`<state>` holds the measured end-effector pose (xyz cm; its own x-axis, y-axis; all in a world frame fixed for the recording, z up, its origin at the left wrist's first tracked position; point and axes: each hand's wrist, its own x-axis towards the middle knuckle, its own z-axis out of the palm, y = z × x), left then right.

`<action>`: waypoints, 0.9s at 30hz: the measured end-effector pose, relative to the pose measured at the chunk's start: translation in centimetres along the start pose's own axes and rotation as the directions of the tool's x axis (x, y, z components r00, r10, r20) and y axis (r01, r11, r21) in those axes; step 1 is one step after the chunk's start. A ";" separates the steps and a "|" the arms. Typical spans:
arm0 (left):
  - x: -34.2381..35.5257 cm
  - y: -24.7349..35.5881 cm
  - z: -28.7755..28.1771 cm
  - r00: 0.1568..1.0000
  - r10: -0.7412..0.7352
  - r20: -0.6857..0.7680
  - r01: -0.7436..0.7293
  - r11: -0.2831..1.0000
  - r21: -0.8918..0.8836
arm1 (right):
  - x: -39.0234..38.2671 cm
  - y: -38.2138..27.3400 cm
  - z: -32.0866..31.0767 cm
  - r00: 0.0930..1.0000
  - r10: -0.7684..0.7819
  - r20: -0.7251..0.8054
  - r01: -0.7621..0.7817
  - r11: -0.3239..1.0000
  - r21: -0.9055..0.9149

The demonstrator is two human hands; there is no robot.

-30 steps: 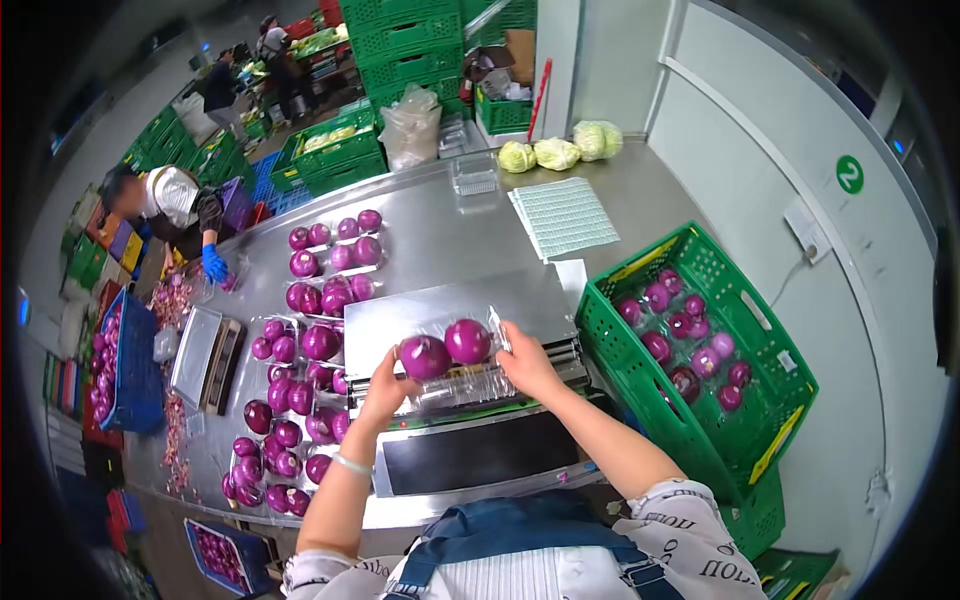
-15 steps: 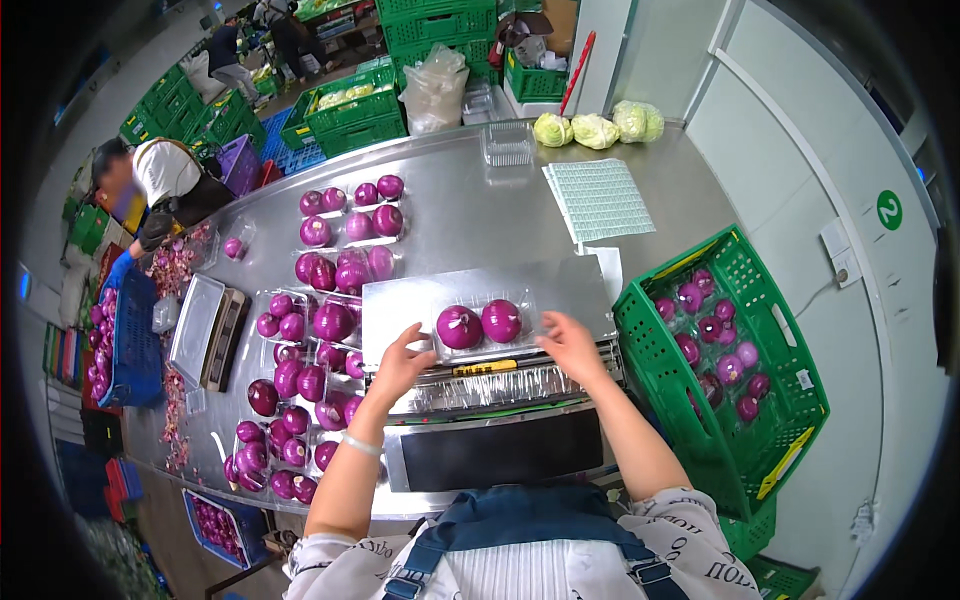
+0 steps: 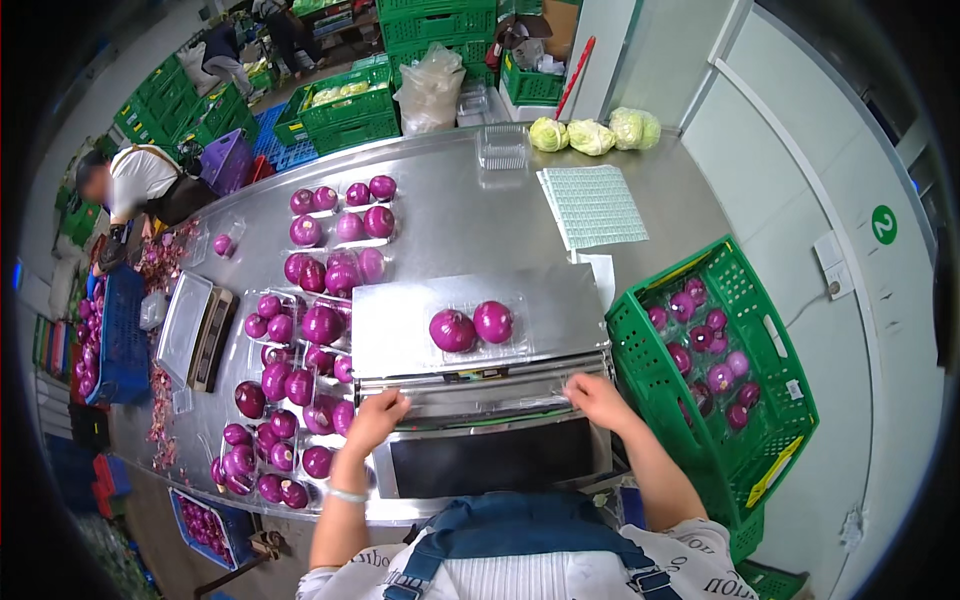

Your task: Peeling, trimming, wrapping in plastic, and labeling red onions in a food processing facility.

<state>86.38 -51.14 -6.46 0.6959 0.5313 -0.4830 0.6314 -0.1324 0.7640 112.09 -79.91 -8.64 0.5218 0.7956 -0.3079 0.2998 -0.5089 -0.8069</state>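
Two purple onions [image 3: 474,325] sit in a clear plastic tray on the flat metal top of a wrapping machine [image 3: 400,290]. In front of them, a strip of clear plastic film [image 3: 480,397] spans the machine's front. My left hand [image 3: 380,418] is closed in a pinch at the film's left end. Opposite it, my right hand [image 3: 600,400] pinches at the right end. The film is thin and shiny, so its exact edge in my fingers is hard to see. Below lies the machine's dark plate [image 3: 490,460].
Trays of purple onions [image 3: 300,385] crowd the table's left. A green crate [image 3: 700,440] with packed onions stands at right. Label sheets [image 3: 592,207], cabbages [image 3: 590,137] and clear trays [image 3: 502,148] lie at the back. A co-worker [image 3: 150,180] bends beside a blue crate [image 3: 125,335].
Both hands have left the sides of the onion tray and come back toward me to the film, their fingers closing. The onions stay on the machine top. The co-worker has shifted slightly.
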 end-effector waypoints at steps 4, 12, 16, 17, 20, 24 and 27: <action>-2.7 5.9 -7.2 0.909 0.257 0.327 -0.031 0.826 -0.563 | -2.4 -5.1 -4.7 0.982 -0.137 0.133 -0.013 0.647 0.763; 12.0 9.3 -2.7 0.832 0.417 -0.366 -0.554 0.660 -0.508 | 14.3 -8.7 -1.4 0.816 -0.301 -0.493 0.507 0.781 0.363; 14.5 3.8 0.6 0.899 0.374 -0.228 -0.340 0.924 0.176 | 17.7 -5.0 1.3 0.995 -0.083 -0.058 0.090 0.987 0.133; 13.8 5.8 0.9 0.956 0.252 -0.152 -0.240 0.966 0.096 | 17.2 -4.9 0.8 0.996 -0.078 -0.050 0.083 0.990 0.110; 12.4 7.9 1.3 0.989 0.146 0.009 -0.134 0.928 -0.347 | 15.9 -5.2 -0.3 0.996 -0.035 0.081 0.034 0.999 0.013; 11.9 5.3 0.0 0.967 0.019 0.252 0.088 0.910 -0.405 | 14.9 -5.0 1.3 0.963 -0.270 -0.009 0.270 0.963 -0.002; 10.6 5.3 1.2 0.963 0.268 0.011 -0.267 0.961 -0.067 | 13.6 -4.4 1.8 0.925 -0.361 -0.119 0.367 0.929 0.038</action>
<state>97.53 -47.21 -8.00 0.8437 0.4667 -0.2652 0.3982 -0.2130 0.8922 116.43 -66.22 -10.18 0.4692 0.8806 0.0660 0.4399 -0.1683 -0.8821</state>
